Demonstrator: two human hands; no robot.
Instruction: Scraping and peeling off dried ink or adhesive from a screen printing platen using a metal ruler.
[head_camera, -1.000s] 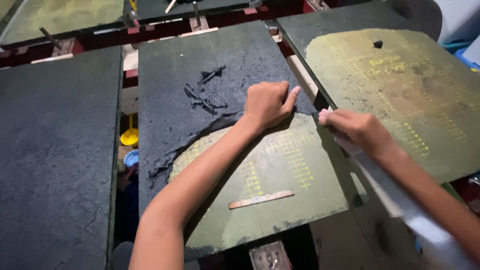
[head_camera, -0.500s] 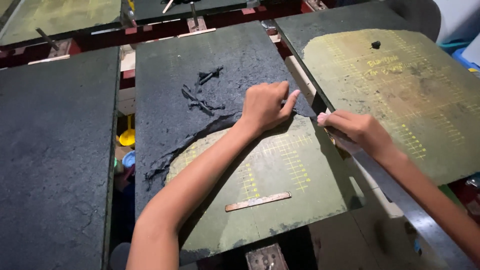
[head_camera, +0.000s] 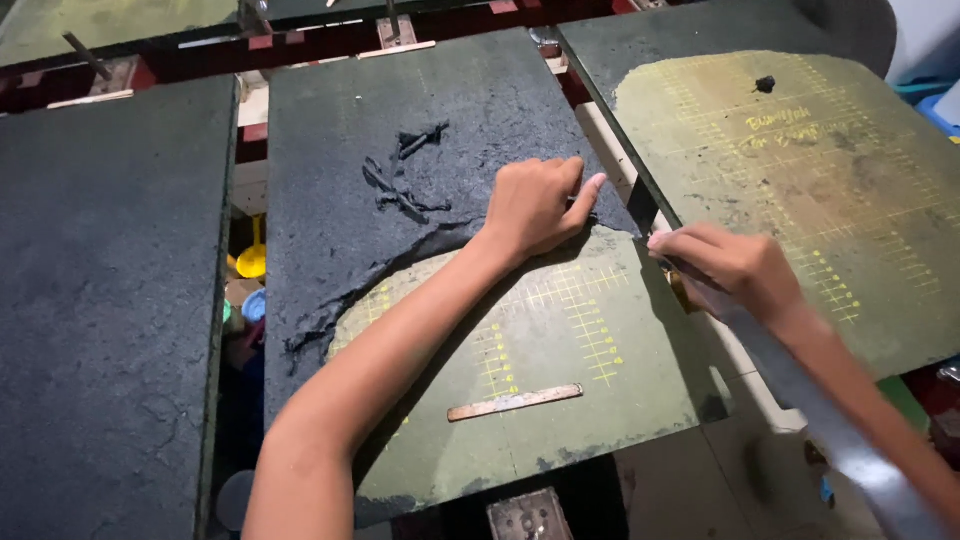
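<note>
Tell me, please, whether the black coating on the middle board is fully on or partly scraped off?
Partly off. The black coating covers the far half of the middle board; the near half is bare green with yellow grid marks.
</note>
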